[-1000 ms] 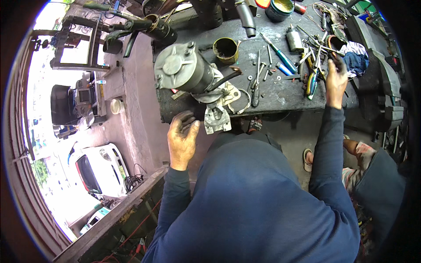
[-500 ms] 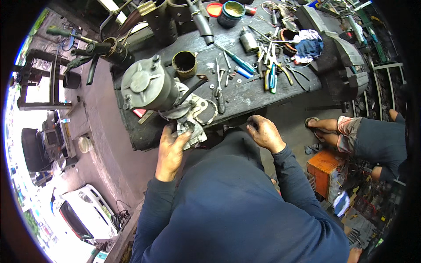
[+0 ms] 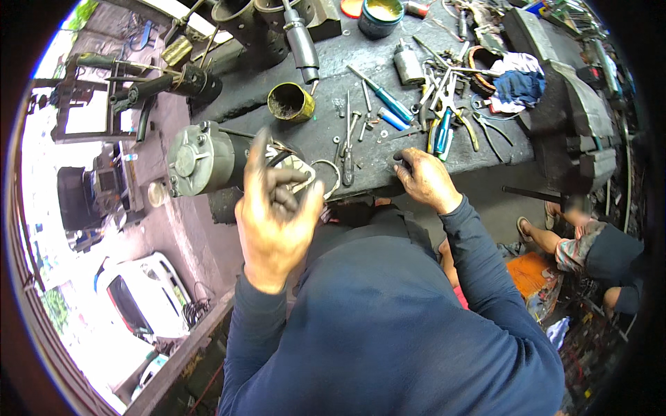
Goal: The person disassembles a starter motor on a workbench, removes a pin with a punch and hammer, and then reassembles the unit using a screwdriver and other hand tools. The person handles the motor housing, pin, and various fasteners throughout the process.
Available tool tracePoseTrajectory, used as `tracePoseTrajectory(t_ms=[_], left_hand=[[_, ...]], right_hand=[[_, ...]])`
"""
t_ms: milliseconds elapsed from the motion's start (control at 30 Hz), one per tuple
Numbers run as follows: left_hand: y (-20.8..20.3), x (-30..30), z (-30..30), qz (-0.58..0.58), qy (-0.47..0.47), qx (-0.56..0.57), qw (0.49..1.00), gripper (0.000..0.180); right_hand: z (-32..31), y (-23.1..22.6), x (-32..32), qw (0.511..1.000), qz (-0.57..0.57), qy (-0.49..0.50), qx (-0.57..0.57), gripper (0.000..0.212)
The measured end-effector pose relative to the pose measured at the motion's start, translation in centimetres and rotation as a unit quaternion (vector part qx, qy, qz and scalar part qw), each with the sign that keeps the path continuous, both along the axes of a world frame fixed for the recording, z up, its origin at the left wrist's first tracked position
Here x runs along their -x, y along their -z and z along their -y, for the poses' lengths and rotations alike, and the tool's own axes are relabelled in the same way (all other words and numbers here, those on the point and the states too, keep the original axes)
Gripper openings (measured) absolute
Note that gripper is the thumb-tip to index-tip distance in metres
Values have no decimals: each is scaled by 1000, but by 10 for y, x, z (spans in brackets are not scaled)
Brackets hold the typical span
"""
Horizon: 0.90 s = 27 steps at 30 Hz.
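Observation:
My left hand (image 3: 276, 220) is raised in front of the bench edge, with the index finger stretched up, the thumb apart and the other fingers partly bent. I see nothing in it. Behind it, a grey cylindrical motor-like housing (image 3: 198, 161) with bolts on its end cap lies tilted toward the left. Its pale metal bracket (image 3: 300, 168) is partly hidden by that hand. Over the bench's front edge, my right hand (image 3: 427, 182) is closed, fingers curled toward the thumb; whatever they hold is hidden. A screwdriver (image 3: 348, 166) lies between the two hands.
On the dark workbench (image 3: 316, 135) stand a yellowish can (image 3: 290, 102) and an open jar (image 3: 380, 19). Pliers (image 3: 491, 135), screwdrivers and bolts lie to the right, beside a cloth (image 3: 517, 83). Another person (image 3: 596, 243) is at the right; a white car (image 3: 146, 295) is at lower left.
My left hand has let go of the bracket and come up. The housing has tipped over to the left. My right hand has moved slightly up over the bench edge, still closed.

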<state>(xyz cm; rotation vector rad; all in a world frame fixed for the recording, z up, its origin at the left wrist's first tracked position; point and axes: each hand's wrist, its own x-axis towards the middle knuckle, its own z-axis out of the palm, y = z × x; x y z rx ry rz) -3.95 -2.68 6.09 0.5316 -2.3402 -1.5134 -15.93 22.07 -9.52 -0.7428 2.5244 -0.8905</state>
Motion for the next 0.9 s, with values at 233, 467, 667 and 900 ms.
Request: tracePoseTrajectory(t_ms=[233,467,667,900], left_hand=[[7,-30,-3,-29,-118,181,976,13],[37,-95,-19,-35,-301,-93,948,14],[41,-94,-17,72,-254,-5,965,15],[-11,-75,12,-115,-157,55,979,63]], right_hand=[[-1,17,39,995,14,-96,24,24],[7,17,61,991,6,-132,36,22],[32,14,66,984,-13,-179,2,24],[54,-3,73,988,-50,-140,29,26]])
